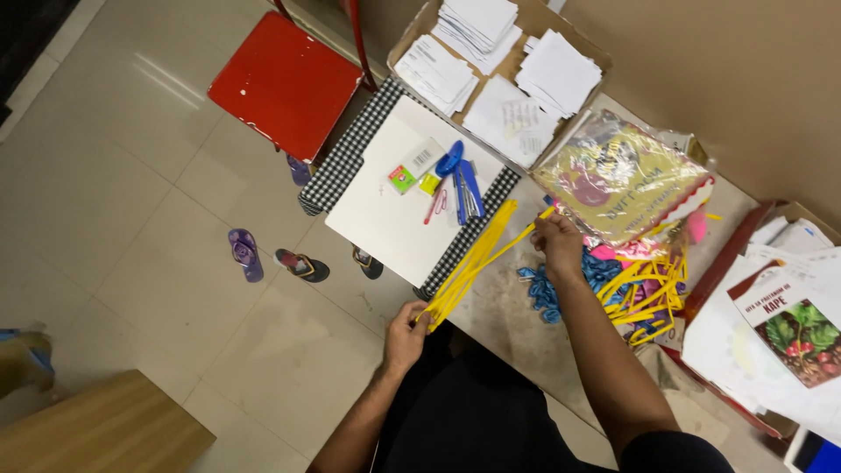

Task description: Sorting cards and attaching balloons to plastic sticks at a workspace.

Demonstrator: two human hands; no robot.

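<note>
Yellow strips [477, 254] stretch between my two hands across the table [508, 315]. I see my left hand [405, 333] at the near table edge, fingers pinched around one end of the bundle. My right hand [556, 243] is farther along, fingers closed on the other end of a strip, just below a bagged yellow packet [618, 175]. The strips lie slanted over the edge of a white board [385, 219] with a checkered border. On that board I see a blue stapler [469, 188], a small green box [403, 180] and a pink clip [436, 206]. Beside my right wrist lies a loose heap of yellow, blue and pink balloons [644, 293]. A cardboard box [420, 22] of white paper stacks stands beyond the board. Off the table, I make out a red chair [285, 83] and sandals [272, 258] on the tiled floor [131, 175]. A booklet [793, 328] sits at the far right.
</note>
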